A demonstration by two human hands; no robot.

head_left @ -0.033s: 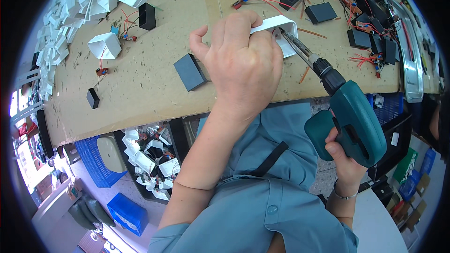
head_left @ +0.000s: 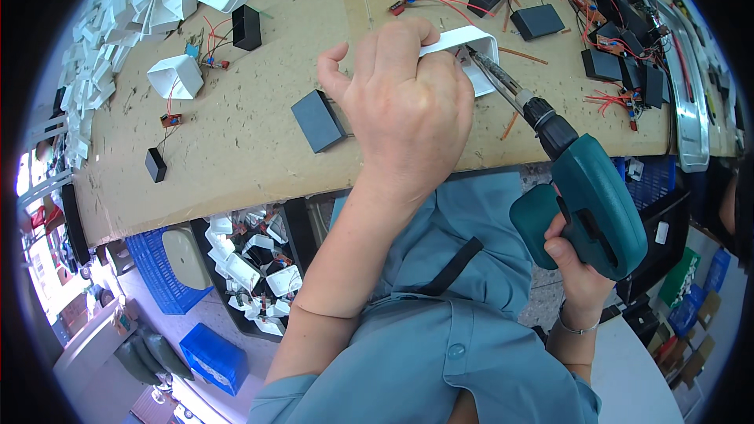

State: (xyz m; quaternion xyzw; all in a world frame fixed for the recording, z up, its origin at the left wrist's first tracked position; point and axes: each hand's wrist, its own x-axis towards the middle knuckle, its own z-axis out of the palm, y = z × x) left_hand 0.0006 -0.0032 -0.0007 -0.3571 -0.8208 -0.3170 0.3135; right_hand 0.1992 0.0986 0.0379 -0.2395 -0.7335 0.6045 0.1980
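My left hand point(head_left: 400, 102) is closed over a white plastic housing point(head_left: 470, 38) and presses it onto the cardboard-covered bench point(head_left: 236, 157). My right hand point(head_left: 577, 267) grips the handle of a teal cordless screwdriver point(head_left: 589, 204). Its bit point(head_left: 491, 71) points up and to the left into the open end of the housing, just past my left fingers. A flat black box point(head_left: 318, 120) lies on the bench right beside my left thumb.
White housings point(head_left: 177, 74) are piled along the far left of the bench. Black boxes with red wires point(head_left: 605, 63) crowd the right, beside a curved metal strip point(head_left: 687, 86). Under the bench stand a bin of white parts point(head_left: 251, 267) and blue crates point(head_left: 169, 283).
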